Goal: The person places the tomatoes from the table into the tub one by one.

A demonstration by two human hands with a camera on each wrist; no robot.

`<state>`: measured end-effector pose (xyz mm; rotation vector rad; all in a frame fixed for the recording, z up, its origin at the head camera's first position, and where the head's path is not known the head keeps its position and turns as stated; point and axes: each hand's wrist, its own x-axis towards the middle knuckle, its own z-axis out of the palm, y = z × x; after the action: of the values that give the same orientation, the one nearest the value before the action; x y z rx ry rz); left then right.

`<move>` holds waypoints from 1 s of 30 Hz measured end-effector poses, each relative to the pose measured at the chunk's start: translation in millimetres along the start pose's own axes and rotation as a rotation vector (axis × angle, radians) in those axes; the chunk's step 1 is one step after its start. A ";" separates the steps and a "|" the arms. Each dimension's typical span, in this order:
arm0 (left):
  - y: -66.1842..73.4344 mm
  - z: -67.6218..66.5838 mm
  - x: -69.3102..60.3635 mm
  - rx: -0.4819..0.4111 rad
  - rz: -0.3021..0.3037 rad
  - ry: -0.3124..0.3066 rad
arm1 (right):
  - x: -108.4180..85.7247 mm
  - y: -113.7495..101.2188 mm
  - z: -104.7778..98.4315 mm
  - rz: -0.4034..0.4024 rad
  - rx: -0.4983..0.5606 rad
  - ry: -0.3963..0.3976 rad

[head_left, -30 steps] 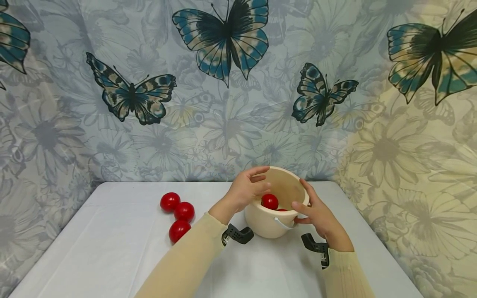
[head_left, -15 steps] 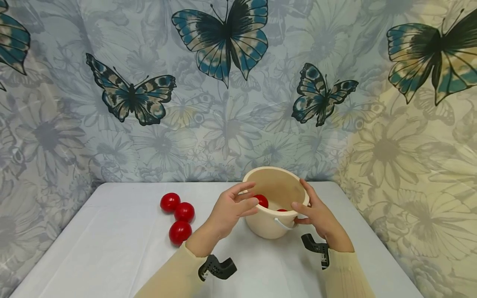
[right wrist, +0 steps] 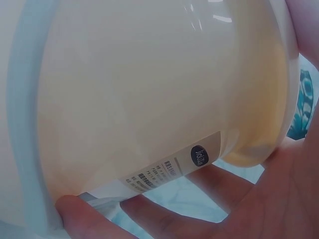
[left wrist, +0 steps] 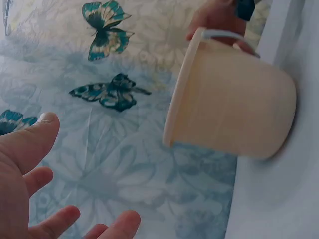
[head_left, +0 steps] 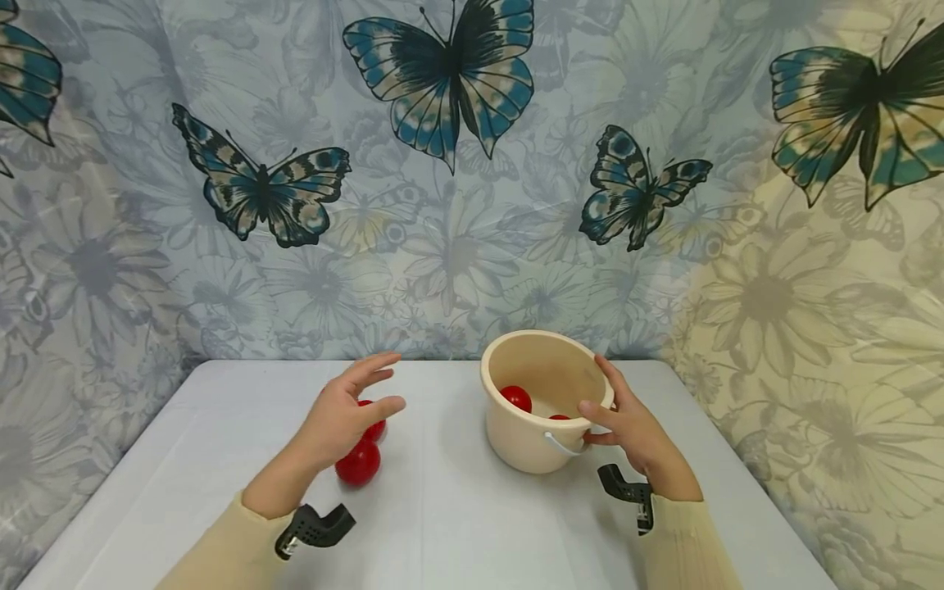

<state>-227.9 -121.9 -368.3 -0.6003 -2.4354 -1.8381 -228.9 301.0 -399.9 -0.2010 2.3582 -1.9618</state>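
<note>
A cream bucket [head_left: 516, 442] stands on the table in the head view, with a thin pale handle [head_left: 564, 445] hanging at its front. My right hand [head_left: 636, 430] grips its right side, the thumb over the rim and the fingers around the wall. Inside lie a red ball [head_left: 516, 399] and a sliver of another red ball [head_left: 560, 417]. Over on the left, my left hand [head_left: 332, 422] hovers with spread fingers and holds nothing. Close by it sit a red ball [head_left: 358, 464] and a partly covered red ball [head_left: 376, 429]; a third is hidden behind the hand.
The white table [head_left: 457, 524] backs onto a butterfly-patterned cloth [head_left: 457, 270]. A black wrist mount [head_left: 315, 526] sits on my left wrist, and a similar black mount [head_left: 627, 492] on my right. A printed label [right wrist: 174, 167] is on the bucket's side.
My left hand has drawn away from the bucket and moved left to the loose balls. The ball in the bucket rolled left. My right hand keeps its hold.
</note>
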 end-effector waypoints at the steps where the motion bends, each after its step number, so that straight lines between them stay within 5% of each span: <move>1: -1.6 -9.6 -2.3 0.023 -0.007 0.010 | -0.1 0.1 0.0 -0.001 0.000 -0.001; 5: -15.4 -41.0 -11.9 0.023 -0.040 0.028 | -0.4 0.7 0.0 -0.004 0.001 -0.006; 11: -54.7 -63.0 -25.5 -0.061 -0.070 -0.069 | -0.4 2.5 -0.6 -0.006 -0.002 0.010; 19: -99.3 -67.9 -42.7 -0.153 -0.108 -0.147 | 0.4 3.8 0.0 -0.002 0.000 0.003; 30: -116.8 -61.8 -50.9 -0.188 -0.122 -0.176 | 1.0 4.7 0.2 -0.008 0.006 0.008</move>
<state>-230.9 -220.4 -470.0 -0.6639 -2.4743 -2.1683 -230.1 301.4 -404.6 -0.2031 2.3599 -1.9773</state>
